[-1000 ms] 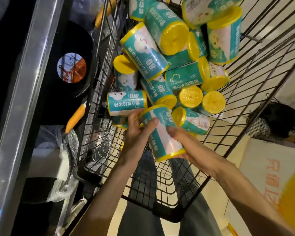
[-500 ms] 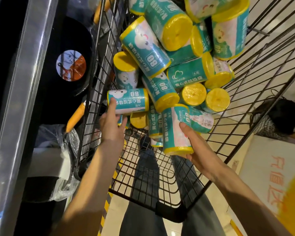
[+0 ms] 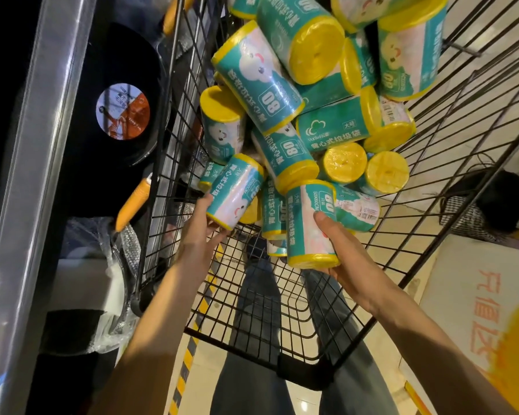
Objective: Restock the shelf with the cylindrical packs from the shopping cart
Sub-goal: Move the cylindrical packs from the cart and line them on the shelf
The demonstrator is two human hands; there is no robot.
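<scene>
A black wire shopping cart (image 3: 381, 253) holds a heap of several teal cylindrical packs (image 3: 285, 85) with yellow ends. My right hand (image 3: 346, 259) grips one upright pack (image 3: 309, 224) at the near edge of the heap, thumb on its front. My left hand (image 3: 203, 227) holds a second, tilted pack (image 3: 235, 191) from below at the heap's left side, lifted a little off the wire floor. A shelf with a metal edge (image 3: 39, 163) runs along the left.
On the dark shelf lie a black pan with an orange handle (image 3: 134, 200), a round sticker (image 3: 123, 110) and plastic-wrapped goods (image 3: 102, 265). A person (image 3: 498, 205) crouches at the right beside a white and orange carton (image 3: 486, 310). My legs show through the cart floor.
My left hand has taken hold of the leftmost pack and tilted it up out of the heap. My right hand keeps its pack, shifted slightly right and nearer.
</scene>
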